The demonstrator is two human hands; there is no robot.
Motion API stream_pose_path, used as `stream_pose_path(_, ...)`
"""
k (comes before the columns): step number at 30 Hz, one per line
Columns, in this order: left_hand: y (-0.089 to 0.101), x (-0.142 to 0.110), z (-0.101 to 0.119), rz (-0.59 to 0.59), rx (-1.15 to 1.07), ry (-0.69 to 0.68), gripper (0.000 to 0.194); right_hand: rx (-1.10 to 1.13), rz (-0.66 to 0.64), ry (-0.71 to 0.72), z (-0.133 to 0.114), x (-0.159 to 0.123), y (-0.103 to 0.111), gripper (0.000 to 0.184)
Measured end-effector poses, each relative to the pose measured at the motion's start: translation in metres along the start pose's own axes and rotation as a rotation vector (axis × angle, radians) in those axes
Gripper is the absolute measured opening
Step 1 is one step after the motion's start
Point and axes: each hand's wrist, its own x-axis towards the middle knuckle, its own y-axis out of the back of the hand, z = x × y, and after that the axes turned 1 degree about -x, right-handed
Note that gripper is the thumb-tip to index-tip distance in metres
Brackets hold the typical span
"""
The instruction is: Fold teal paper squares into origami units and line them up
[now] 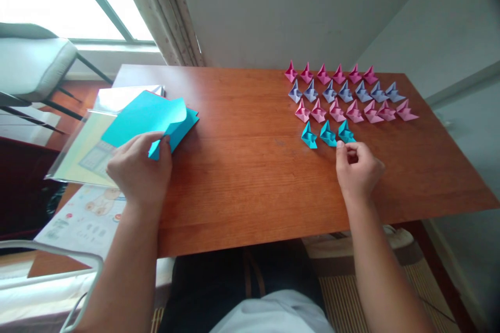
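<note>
At the left of the table, my left hand (144, 166) pinches the near corner of a turquoise sheet of paper (144, 117), which curls up where it is lifted from the sheets beneath. My right hand (357, 166) has thumb and finger closed on the near edge of a turquoise origami boat (346, 133), the rightmost in its row. Two more turquoise origami boats (328, 135) stand to the left of it. Behind them are rows of pink origami boats (336, 112), lilac origami boats (345, 92) and dark pink origami boats (323, 75).
Under the turquoise paper lies a clear plastic packet (66, 158) with yellowish sheets. A printed white booklet (88, 221) lies nearer, beside a white metal frame (78, 255). The wooden table (242, 166) meets the wall at the back. A grey chair (35, 65) stands by the window.
</note>
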Motion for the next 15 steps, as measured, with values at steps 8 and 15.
stream_pose_path(8,0.028,-0.045,0.045,-0.107,-0.500,-0.415,0.024,0.164,-0.017,0.133,-0.032,-0.039,0.029,0.017)
stream_pose_path(15,0.039,-0.077,0.045,-0.328,-0.680,-0.313,0.029,0.334,-0.285,0.303,-0.057,-0.062,0.043,0.009)
